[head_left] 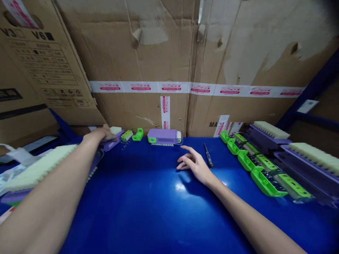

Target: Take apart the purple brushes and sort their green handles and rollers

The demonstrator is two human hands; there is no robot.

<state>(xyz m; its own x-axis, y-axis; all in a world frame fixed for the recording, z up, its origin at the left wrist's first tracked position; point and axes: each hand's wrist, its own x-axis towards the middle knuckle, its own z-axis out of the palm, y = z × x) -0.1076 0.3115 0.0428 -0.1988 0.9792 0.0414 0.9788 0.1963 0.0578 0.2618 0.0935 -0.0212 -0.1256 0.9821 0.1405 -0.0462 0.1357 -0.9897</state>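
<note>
Head: L hand (pixel 103 133) at brush (pixel 110 144)

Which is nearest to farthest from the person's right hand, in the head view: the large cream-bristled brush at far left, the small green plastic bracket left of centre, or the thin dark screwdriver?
Right hand:
1. Screwdriver: just to its right.
2. Green bracket: back, left.
3. Cream-bristled brush: far left.

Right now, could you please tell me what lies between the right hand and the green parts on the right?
A dark screwdriver lies there on the blue tabletop, in the head view.
</note>
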